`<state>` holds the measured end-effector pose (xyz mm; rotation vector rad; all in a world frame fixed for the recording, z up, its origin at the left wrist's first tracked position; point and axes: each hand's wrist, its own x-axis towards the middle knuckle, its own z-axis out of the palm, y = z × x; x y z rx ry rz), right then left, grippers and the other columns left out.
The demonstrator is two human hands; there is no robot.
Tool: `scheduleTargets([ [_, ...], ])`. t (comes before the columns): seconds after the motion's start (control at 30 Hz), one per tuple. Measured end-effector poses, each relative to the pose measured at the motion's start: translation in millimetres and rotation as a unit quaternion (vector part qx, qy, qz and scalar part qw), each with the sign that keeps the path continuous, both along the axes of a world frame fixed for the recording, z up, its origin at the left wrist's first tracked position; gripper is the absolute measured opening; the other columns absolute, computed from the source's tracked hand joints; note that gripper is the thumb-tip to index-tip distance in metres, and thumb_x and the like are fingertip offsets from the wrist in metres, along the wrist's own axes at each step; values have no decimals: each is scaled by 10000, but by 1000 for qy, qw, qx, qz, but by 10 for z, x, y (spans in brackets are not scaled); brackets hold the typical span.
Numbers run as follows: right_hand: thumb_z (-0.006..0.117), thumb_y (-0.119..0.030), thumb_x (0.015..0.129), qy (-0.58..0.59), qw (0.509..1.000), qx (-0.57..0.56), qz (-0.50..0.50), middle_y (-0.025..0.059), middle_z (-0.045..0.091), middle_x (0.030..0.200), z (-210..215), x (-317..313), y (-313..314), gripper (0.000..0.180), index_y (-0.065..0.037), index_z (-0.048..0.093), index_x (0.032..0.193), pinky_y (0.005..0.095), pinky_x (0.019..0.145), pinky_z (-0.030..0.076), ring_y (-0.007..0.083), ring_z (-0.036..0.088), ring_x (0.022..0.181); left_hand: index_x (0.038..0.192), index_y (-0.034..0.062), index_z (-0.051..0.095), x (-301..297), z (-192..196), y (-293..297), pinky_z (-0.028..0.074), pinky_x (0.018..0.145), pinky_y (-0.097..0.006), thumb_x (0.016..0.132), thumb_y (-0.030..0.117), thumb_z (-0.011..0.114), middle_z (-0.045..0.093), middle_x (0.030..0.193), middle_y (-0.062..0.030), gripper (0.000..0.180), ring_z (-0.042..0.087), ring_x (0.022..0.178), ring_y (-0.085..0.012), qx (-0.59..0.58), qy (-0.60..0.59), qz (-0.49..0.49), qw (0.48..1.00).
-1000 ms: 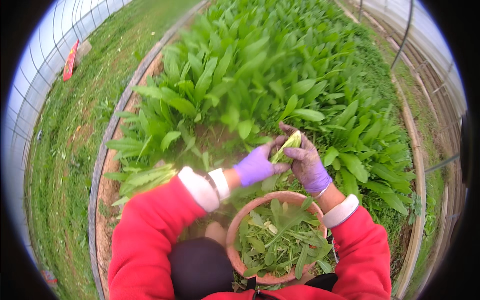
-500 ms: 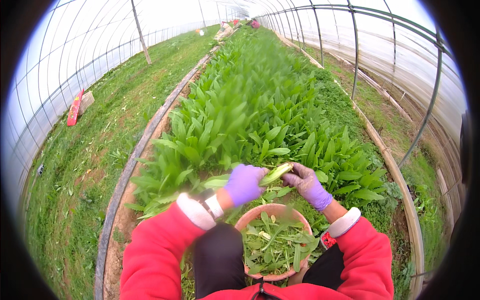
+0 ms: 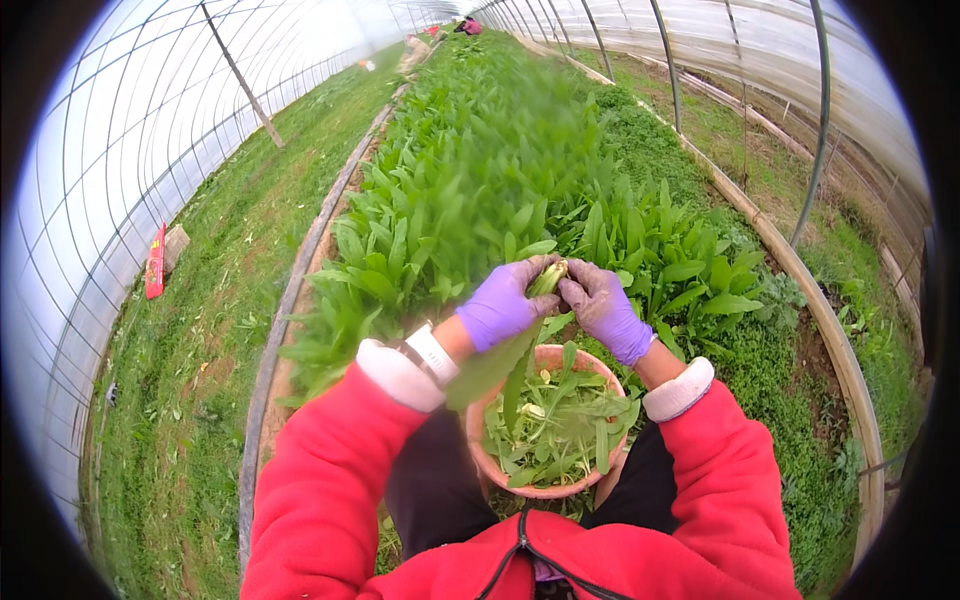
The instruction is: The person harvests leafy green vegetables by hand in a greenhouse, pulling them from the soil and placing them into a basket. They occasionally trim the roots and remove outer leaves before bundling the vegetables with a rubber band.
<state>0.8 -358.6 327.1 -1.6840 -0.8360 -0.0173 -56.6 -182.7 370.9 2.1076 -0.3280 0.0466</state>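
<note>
In my left hand [image 3: 508, 302], gloved in purple, is a long-leaved leafy vegetable [image 3: 548, 280]. Its pale cut stem end points up and away from me, and its blurred leaves hang down toward my left knee. The soil-stained purple glove of my right hand [image 3: 606, 310] meets it at the stem, thumb and fingers pinched there. Below both hands, between my knees, stands a round pinkish-orange tub [image 3: 478, 445]. Loose green leaves [image 3: 560, 425] fill much of it, and some hanging leaves overlap its far left rim.
Ahead stretches a dense bed of the same greens [image 3: 450, 190], edged by a dark border [image 3: 283, 330] on the left and a pale rail [image 3: 800, 270] on the right. Metal hoops hold up plastic sheeting. A red object [image 3: 156, 262] lies far left; a person [image 3: 470, 26] is at the far end.
The vegetable has swung from slanting sideways to more upright, its leaves now hanging over the tub's edge. My hands have come closer together, and the view has shifted slightly.
</note>
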Motion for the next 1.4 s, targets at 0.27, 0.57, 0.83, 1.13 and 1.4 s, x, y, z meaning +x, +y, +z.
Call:
scheduleTargets([
  [0.27,570,-221,883,-203,907,-354,-104,159,687,808,-133,112,-54,181,-82,661,955,466,693,541,373,681,770,1302,23,579,-72,-117,38,532,827,-394,808,269,762,709,1044,-183,582,685,962,-314,315,-105,90,939],
  [0.57,569,21,766,-290,925,-187,-158,208,532,1322,-339,86,329,735,-62,383,1472,422,1030,422,365,514,1213,1033,178,719,354,-891,-19,468,714,-408,891,213,580,712,901,-78,202,687,811,-252,653,-48,-73,753],
  [0.83,563,-15,763,-235,949,-198,-72,210,574,1212,-699,241,848,653,-5,442,1404,451,996,401,377,552,1132,1058,123,722,626,-1845,-7,459,826,-413,936,194,526,700,1006,-83,242,645,952,-250,734,-87,-154,656],
  [1.13,582,-53,785,-138,943,-302,17,175,578,1275,-1168,601,1101,675,-15,410,1436,417,1050,372,317,548,1205,1066,86,716,981,-2085,162,447,876,-447,921,165,531,673,1039,-127,248,602,1012,-300,769,-78,-167,612],
  [1.4,591,-129,860,-167,968,-184,-47,180,601,1267,-1576,1276,1188,536,-18,469,1370,420,1020,433,337,580,1173,1074,53,711,1296,-2151,246,438,922,-478,907,139,537,649,1068,-167,256,564,1065,-344,770,-44,-177,611],
])
